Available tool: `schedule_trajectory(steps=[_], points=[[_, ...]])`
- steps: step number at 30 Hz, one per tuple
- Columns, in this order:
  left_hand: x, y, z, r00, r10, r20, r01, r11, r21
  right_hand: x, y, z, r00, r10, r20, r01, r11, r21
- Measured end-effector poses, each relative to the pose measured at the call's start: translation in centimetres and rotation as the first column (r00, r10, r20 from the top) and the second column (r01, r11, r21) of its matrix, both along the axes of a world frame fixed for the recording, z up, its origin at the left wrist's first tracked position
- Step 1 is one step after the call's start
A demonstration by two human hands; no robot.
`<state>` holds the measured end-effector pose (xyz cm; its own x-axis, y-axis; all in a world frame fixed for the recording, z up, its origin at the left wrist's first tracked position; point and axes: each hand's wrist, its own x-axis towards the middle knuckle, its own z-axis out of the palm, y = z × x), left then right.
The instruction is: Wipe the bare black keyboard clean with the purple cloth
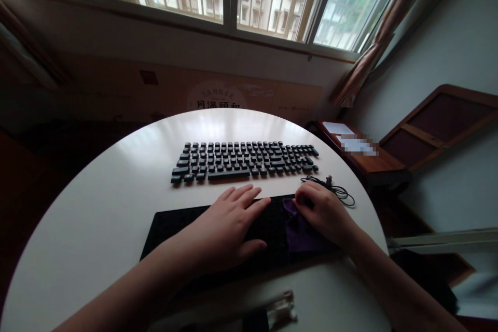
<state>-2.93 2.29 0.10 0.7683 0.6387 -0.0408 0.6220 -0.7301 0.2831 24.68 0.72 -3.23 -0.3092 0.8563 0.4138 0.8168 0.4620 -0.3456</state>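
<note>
A black keyboard base [175,223] without its keycaps lies on the white round table [89,207]. My left hand [237,218] rests over its middle, fingers stretched out and apart. At the base's right end, my right hand [319,207] is closed on a purple cloth [301,233], which is bunched and spread over that part of the base. Behind the base, the loose black keycaps [241,161] are laid out in keyboard order on the tabletop. The keys under my left hand and the cloth are hidden.
A coiled black cable [342,192] lies right of my right hand. Near the table's front edge is a small blurred object [282,308], partly dark, partly pale. A wooden chair [381,166] with papers [338,128] on its seat stands at the right, below the windows' side wall.
</note>
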Motion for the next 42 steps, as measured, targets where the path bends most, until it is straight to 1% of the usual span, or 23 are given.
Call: schedule_trajectory(steps=[2, 3, 6, 9, 12, 15, 18, 20, 24, 28, 30, 35, 42], points=[[0.7, -0.4, -0.7, 0.998, -0.065, -0.011, 0.065, 0.997, -0.031, -0.4, 0.3, -0.2, 1.0, -0.028, 0.013, 0.027, 0.999, 0.028], [1.0, -0.6, -1.1, 0.997, -0.079, -0.014, 0.078, 0.996, -0.035, -0.5, 0.5, -0.2, 0.999, -0.039, 0.017, 0.038, 0.998, 0.04], [1.2, -0.7, -1.9, 0.996, -0.084, -0.007, 0.084, 0.996, -0.028, -0.6, 0.4, 0.1, 0.997, -0.067, 0.041, 0.064, 0.994, 0.088], [1.0, -0.6, -2.1, 0.997, -0.076, -0.002, 0.075, 0.997, -0.02, -0.4, -0.8, 0.7, 0.986, -0.06, 0.156, 0.038, 0.99, 0.139], [1.0, -0.6, -2.1, 0.997, -0.081, 0.003, 0.081, 0.997, -0.009, -0.4, -2.7, 0.6, 0.945, -0.038, 0.326, 0.003, 0.994, 0.108], [1.0, -0.6, -2.1, 0.996, -0.092, 0.006, 0.092, 0.996, -0.003, -0.9, -4.2, -0.2, 0.886, -0.075, 0.457, 0.044, 0.996, 0.077], [1.1, -0.6, -2.2, 0.996, -0.094, -0.002, 0.094, 0.996, -0.002, -1.7, -4.5, -1.1, 0.84, -0.141, 0.524, 0.121, 0.99, 0.073], [1.1, -0.6, -2.3, 0.995, -0.096, -0.004, 0.096, 0.995, 0.003, -2.2, -4.2, -1.3, 0.823, -0.161, 0.545, 0.151, 0.987, 0.062], [1.1, -0.6, -2.3, 0.996, -0.093, -0.004, 0.093, 0.995, 0.023, -2.3, -3.5, -0.7, 0.825, -0.129, 0.55, 0.126, 0.991, 0.043], [1.3, -0.6, -2.3, 0.997, -0.078, -0.018, 0.078, 0.997, 0.026, -1.4, -3.5, 0.2, 0.864, -0.041, 0.502, 0.026, 0.999, 0.038], [1.4, -0.6, -2.3, 0.998, -0.066, -0.021, 0.067, 0.997, 0.031, -0.9, -3.8, 0.5, 0.886, 0.002, 0.464, -0.021, 0.999, 0.036], [1.5, -0.7, -2.1, 0.998, -0.049, -0.028, 0.05, 0.999, 0.017, -0.2, -5.7, 0.0, 0.931, 0.073, 0.357, -0.096, 0.994, 0.048], [1.6, -0.6, -1.9, 0.999, -0.031, -0.038, 0.032, 0.999, 0.004, -0.3, -8.3, -0.7, 0.955, 0.045, 0.293, -0.085, 0.988, 0.126]])
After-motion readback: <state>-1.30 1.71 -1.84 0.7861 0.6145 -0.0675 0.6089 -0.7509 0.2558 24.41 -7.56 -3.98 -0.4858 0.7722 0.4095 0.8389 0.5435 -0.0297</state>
